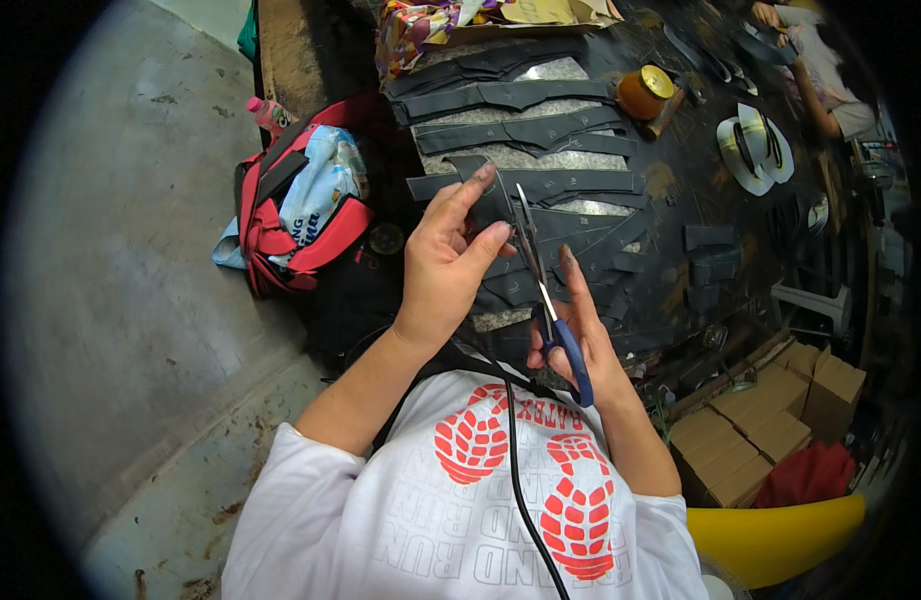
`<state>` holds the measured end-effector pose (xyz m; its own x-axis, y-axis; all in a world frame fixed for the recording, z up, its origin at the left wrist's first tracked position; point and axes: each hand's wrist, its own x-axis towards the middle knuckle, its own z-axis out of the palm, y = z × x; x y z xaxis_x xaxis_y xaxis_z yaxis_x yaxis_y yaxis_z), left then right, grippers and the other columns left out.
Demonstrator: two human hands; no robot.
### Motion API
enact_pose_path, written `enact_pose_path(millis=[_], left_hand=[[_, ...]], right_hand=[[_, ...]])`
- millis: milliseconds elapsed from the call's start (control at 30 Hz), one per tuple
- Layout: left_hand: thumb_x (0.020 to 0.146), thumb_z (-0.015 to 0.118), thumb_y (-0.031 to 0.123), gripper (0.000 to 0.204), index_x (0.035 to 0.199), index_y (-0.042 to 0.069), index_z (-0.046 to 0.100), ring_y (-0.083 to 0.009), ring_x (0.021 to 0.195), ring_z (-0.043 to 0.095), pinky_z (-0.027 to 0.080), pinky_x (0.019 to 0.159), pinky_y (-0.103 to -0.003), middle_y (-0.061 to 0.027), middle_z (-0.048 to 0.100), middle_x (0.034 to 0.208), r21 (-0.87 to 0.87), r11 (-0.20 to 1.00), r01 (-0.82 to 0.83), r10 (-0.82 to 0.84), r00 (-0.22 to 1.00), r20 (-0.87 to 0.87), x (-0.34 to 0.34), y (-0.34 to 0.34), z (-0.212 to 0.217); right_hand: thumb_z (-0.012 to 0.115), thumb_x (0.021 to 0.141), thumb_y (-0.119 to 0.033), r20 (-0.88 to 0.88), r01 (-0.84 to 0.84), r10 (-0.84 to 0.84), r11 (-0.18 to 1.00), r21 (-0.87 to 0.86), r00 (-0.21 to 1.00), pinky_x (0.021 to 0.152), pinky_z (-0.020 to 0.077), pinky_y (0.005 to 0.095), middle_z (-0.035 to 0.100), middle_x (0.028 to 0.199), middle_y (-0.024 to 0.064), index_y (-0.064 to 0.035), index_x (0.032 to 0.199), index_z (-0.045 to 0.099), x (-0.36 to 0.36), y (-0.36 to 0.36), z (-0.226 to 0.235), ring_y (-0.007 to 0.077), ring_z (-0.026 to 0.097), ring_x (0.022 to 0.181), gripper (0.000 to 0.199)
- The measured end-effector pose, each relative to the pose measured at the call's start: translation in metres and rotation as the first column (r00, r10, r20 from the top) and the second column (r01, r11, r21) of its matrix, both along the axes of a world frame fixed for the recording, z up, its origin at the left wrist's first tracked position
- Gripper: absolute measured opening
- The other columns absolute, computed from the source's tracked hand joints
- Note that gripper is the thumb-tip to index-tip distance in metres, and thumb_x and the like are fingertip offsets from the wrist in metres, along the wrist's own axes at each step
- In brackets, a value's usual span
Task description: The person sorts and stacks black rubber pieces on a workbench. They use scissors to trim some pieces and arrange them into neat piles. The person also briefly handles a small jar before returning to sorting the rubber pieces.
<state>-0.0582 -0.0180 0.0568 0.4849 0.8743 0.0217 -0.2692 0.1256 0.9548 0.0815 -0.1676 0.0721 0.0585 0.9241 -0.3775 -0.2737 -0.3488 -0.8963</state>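
Observation:
My left hand (442, 255) is raised in front of my chest, its thumb and fingers closed on a dark strip of leather-like material (492, 205). Close to its right, my right hand (592, 340) has its fingers in the blue handles of a pair of scissors (568, 352). The blades point up and away, slightly parted, beside the strip's right edge. Whether they touch it I cannot tell. Beyond both hands, several flat black cut pieces (525, 95) with pale marks lie in overlapping rows on a speckled board (570, 160).
An orange jar (642, 95) with a yellow lid stands on the dark worktable. White-and-black shoe-like parts (755, 150) lie farther right, near a co-worker's arm (815, 100). To the left sits a red bag (330, 245); cardboard boxes (750, 430) and a yellow chair (780, 540) are at right.

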Motion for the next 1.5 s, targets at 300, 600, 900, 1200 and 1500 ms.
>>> enact_pose_path(millis=[300,600,900,1200,1500], left_hand=[[0.093,0.064,-0.011,0.066,0.154,0.003,0.042,-0.0137,0.108,0.063,0.062,0.083,-0.027,-0.0074,0.047,0.139,0.031,0.997,-0.066,0.066,0.998,0.007,-0.018,-0.007,0.006],[0.092,0.064,-0.011,0.07,0.156,0.002,0.037,-0.0154,0.111,0.063,0.061,0.08,-0.028,-0.0072,0.05,0.139,0.061,0.986,-0.153,0.154,0.988,-0.011,-0.031,-0.011,0.009],[0.092,0.063,-0.011,0.07,0.156,0.0,0.035,-0.0154,0.106,0.065,0.061,0.078,-0.029,-0.0083,0.051,0.138,0.066,0.975,-0.213,0.213,0.977,0.01,-0.036,-0.013,0.01],[0.089,0.071,-0.006,0.064,0.149,0.001,0.049,-0.0127,0.112,0.058,0.051,0.096,-0.027,-0.009,0.047,0.142,0.12,0.963,-0.24,0.232,0.97,0.078,-0.049,-0.001,0.002],[0.092,0.063,-0.011,0.059,0.149,0.001,0.05,-0.0107,0.113,0.059,0.049,0.094,-0.025,-0.0067,0.047,0.143,0.047,0.974,-0.221,0.22,0.975,0.018,-0.06,0.012,0.003]], right_hand=[[0.075,0.082,-0.03,0.127,-0.087,0.079,0.995,0.058,0.989,0.067,0.0524,0.0299,0.056,0.085,0.0075,-0.0122,0.166,0.003,-0.009,0.015,-0.009,0.0158,0.06,0.071,0.113],[0.08,0.08,-0.017,0.028,-0.08,0.078,0.994,0.079,0.997,0.073,0.0441,0.0271,0.053,0.086,0.0053,-0.0077,0.165,0.01,-0.019,0.02,-0.009,0.0129,0.051,0.074,0.111],[0.082,0.086,-0.018,-0.02,-0.1,0.103,0.986,0.13,0.994,0.065,0.0433,0.0259,0.055,0.08,0.0049,-0.0048,0.163,0.018,-0.019,0.018,-0.01,0.0109,0.053,0.069,0.101],[0.081,0.088,-0.011,-0.029,-0.138,0.143,0.979,0.152,0.989,0.057,0.0444,0.0245,0.058,0.081,0.0066,-0.0085,0.163,0.017,-0.015,0.019,-0.02,0.01,0.056,0.065,0.099],[0.082,0.087,-0.011,-0.07,-0.167,0.177,0.978,0.129,0.982,0.057,0.0431,0.0254,0.06,0.081,0.0086,-0.0089,0.165,0.01,-0.014,0.023,-0.018,0.0105,0.057,0.067,0.106]])
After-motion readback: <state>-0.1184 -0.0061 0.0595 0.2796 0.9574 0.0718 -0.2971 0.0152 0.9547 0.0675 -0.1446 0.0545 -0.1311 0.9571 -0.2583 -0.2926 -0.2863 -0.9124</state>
